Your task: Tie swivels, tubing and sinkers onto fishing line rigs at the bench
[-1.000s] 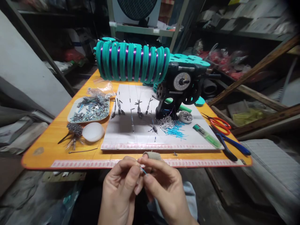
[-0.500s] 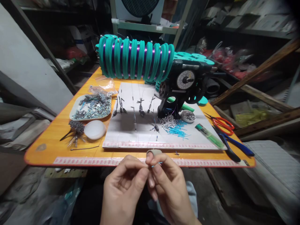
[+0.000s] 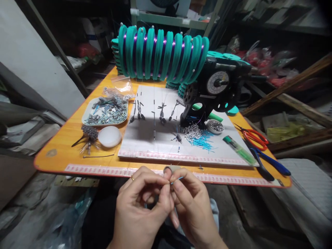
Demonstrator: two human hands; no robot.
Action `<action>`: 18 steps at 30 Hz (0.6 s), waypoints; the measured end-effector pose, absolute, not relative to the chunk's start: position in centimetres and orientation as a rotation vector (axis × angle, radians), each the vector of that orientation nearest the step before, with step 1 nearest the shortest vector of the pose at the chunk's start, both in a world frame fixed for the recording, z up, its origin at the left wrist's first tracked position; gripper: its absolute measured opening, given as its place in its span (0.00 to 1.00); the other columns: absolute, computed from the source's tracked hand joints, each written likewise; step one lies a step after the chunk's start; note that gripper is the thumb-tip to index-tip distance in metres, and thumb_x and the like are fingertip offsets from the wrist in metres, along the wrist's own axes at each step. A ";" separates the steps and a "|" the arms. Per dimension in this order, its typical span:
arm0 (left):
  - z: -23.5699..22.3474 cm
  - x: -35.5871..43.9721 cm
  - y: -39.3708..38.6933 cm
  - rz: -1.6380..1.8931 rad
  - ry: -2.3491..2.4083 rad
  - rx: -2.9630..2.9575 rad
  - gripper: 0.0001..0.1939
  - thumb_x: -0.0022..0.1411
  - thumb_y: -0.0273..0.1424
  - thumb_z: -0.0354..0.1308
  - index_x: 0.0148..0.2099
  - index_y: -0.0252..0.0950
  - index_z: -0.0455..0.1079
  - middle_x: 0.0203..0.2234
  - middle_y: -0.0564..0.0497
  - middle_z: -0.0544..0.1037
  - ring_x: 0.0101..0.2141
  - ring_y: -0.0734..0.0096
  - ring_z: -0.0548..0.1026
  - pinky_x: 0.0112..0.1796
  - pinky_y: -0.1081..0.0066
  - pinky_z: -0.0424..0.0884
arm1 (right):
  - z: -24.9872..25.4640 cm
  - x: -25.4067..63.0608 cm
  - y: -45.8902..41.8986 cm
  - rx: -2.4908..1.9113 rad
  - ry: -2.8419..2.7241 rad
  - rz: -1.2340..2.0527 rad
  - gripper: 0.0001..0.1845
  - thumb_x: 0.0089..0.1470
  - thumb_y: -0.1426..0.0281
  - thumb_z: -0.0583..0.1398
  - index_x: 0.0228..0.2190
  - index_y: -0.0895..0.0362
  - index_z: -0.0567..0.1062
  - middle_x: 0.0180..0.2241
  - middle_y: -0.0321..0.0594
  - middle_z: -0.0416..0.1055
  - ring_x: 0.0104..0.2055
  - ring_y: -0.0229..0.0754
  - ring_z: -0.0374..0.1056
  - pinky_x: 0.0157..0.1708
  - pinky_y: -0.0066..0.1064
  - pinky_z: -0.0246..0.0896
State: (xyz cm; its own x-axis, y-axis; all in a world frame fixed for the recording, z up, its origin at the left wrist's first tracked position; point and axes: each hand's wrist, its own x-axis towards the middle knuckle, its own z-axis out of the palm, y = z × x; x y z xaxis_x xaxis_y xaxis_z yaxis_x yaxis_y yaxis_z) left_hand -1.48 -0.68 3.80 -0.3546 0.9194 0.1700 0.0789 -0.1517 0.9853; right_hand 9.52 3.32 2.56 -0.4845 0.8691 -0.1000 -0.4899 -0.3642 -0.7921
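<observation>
Both hands meet just in front of the near edge of the orange table (image 3: pixel 64 133). My left hand (image 3: pixel 141 207) is pinched at thumb and forefinger, a ring on one finger. My right hand (image 3: pixel 190 204) is also pinched and holds a thin blue tube (image 3: pixel 177 179) between thumb and forefinger; a tan guard covers one fingertip. What the left fingers grip is too fine to make out. On the white mat (image 3: pixel 145 138) lie several rigged lines with dark sinkers, a pile of blue tubes (image 3: pixel 203 141) and silver beads.
A teal foam spool rack (image 3: pixel 163 57) wound with purple line stands at the back beside a black winding machine (image 3: pixel 215 90). A tray of metal parts (image 3: pixel 106 112), a white lid, a green lighter (image 3: pixel 238 149), red scissors (image 3: pixel 255 136) and blue pliers lie around the mat.
The view has shifted so the table sits further right and up. My hands have closed together, the left thumb and forefinger now meeting the blue tube held in the right.
</observation>
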 end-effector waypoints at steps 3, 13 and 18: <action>3.9 -1.8 -0.7 1.569 1.460 1.235 0.06 0.63 0.25 0.59 0.35 0.41 0.73 0.24 0.55 0.71 0.22 0.74 0.69 0.22 0.75 0.65 | 2.6 9.4 3.4 -0.672 -0.873 1.966 0.12 0.56 0.59 0.66 0.34 0.54 0.74 0.19 0.31 0.70 0.10 0.26 0.55 0.10 0.17 0.48; 4.2 -1.7 -0.6 1.531 1.527 1.278 0.06 0.62 0.25 0.59 0.34 0.40 0.73 0.23 0.56 0.71 0.22 0.75 0.66 0.23 0.75 0.63 | 2.3 9.6 3.3 -0.650 -0.818 1.992 0.09 0.57 0.63 0.66 0.33 0.55 0.75 0.18 0.31 0.71 0.09 0.25 0.57 0.09 0.13 0.50; 4.1 -1.9 -0.8 1.514 1.559 1.338 0.06 0.62 0.24 0.59 0.34 0.40 0.72 0.23 0.56 0.71 0.23 0.73 0.69 0.24 0.74 0.66 | 3.1 9.9 3.5 -0.749 -0.867 1.982 0.11 0.55 0.62 0.67 0.32 0.56 0.76 0.17 0.32 0.70 0.10 0.26 0.58 0.10 0.14 0.54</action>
State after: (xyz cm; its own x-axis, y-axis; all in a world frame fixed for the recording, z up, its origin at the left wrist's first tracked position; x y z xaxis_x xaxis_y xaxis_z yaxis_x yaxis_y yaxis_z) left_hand -1.93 -0.81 4.13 -0.3278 0.9164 0.2299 0.2565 -0.1479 0.9552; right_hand 9.87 3.49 3.07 -0.4812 0.8569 -0.1847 -0.4460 -0.4207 -0.7900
